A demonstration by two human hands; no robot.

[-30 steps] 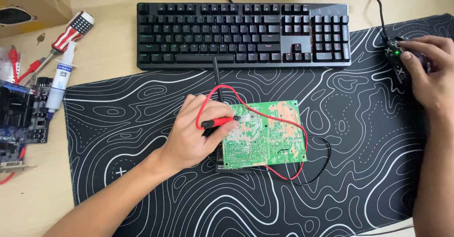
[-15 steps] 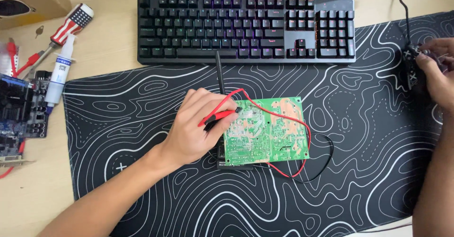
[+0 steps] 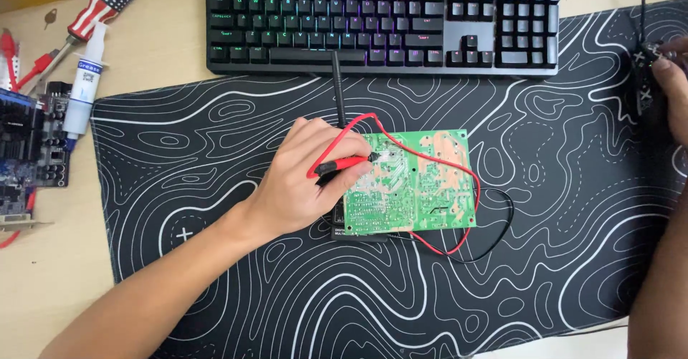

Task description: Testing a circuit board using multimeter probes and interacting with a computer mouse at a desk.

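Note:
A green circuit board [image 3: 423, 187] lies solder side up on a black desk mat [image 3: 215, 137] with white contour lines. My left hand [image 3: 304, 180] grips a red test probe [image 3: 344, 164] and presses its tip onto the board's left part. A black probe [image 3: 337, 90] rises behind that hand toward the keyboard. Red and black leads [image 3: 466, 237] loop round the board's right and lower edges. My right hand [image 3: 674, 90] rests on a small black device [image 3: 643, 79] at the far right edge, mostly out of view.
A black keyboard [image 3: 380, 18] with lit keys stands behind the mat. At the left lie a white syringe tube [image 3: 82, 90], a screwdriver with a striped handle [image 3: 89, 15], red-handled pliers [image 3: 11, 58] and a blue computer board [image 3: 25, 155].
The view has shifted a little, so the keyboard and right hand sit nearer the frame's edges. My left hand keeps the red probe on the board.

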